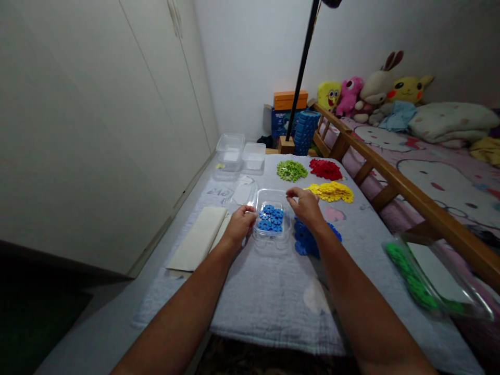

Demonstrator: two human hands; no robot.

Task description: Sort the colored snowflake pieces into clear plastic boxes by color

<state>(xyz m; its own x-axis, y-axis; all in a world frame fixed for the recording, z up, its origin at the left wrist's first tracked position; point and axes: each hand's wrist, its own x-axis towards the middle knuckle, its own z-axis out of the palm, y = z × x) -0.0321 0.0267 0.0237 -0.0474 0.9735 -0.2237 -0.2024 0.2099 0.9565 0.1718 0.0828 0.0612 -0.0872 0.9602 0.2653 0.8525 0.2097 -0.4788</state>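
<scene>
1. Clear plastic tray (273,237) holding blue flower-shaped plastic pieces (271,219) sits on a grey cloth (265,291).
2. Left hand (240,224): fingers curled, gripping the tray's left edge.
3. Right hand (307,205): fingertips pinched at the tray's far right rim; can't tell if it holds a piece.
4. Loose blue pile (307,244): just right of the tray, under the right wrist.
5. Yellow pile (331,191), red pile (325,169) and green pile (291,170): beyond the tray.
</scene>
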